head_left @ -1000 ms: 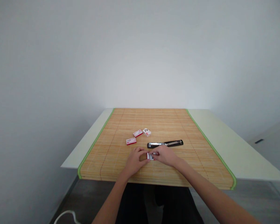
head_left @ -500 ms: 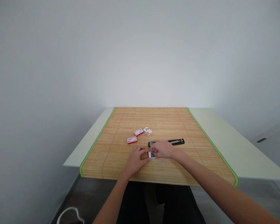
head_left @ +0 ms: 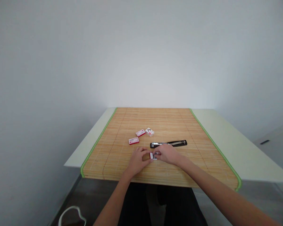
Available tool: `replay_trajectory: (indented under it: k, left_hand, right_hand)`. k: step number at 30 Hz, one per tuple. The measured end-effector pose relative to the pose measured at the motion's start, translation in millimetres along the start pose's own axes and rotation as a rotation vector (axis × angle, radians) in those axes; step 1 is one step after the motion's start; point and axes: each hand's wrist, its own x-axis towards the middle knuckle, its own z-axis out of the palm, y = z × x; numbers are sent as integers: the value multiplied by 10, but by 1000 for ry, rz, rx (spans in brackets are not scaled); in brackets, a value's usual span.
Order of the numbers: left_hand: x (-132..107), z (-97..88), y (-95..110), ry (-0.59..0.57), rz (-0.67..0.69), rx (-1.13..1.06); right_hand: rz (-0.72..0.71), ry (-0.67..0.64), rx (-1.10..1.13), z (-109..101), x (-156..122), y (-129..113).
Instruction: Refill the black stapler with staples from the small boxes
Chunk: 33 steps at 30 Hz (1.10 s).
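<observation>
My left hand (head_left: 137, 159) holds the left end of a small red-and-white staple box (head_left: 151, 155) on the mat, thumb and fingers on opposite sides. The box is open and something grey shows inside it. Over its right part, my right hand (head_left: 166, 153) has its fingers pinched together at the grey contents. Those fingers hide most of what they touch. Just beyond the right hand lies a long black stapler (head_left: 179, 143), opened up, with its metal channel showing.
Two red-and-white boxes, one nearer (head_left: 133, 141) and one farther (head_left: 140, 133), lie left of the stapler. Beside the farther one is a mostly white box (head_left: 149, 131). A green-edged bamboo mat (head_left: 122, 163) covers the middle of the white table (head_left: 240, 150), which meets a wall.
My right hand has shifted slightly right and down, uncovering more of the stapler's metal channel. The left hand keeps its hold on the box.
</observation>
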Motion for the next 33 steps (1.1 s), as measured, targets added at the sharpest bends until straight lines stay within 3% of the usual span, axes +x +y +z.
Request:
replay_trajectory:
  k: [15, 24, 33]
  left_hand:
    - [-5, -2, 0, 11, 12, 9]
    - [-12, -23, 18, -3, 19, 15]
    - [-6, -4, 5, 5, 19, 13]
  right_hand:
    - [-6, -35, 0, -23, -4, -11]
    - [-76, -170, 51, -148, 218, 31]
    - [-18, -269, 218, 11, 255, 84]
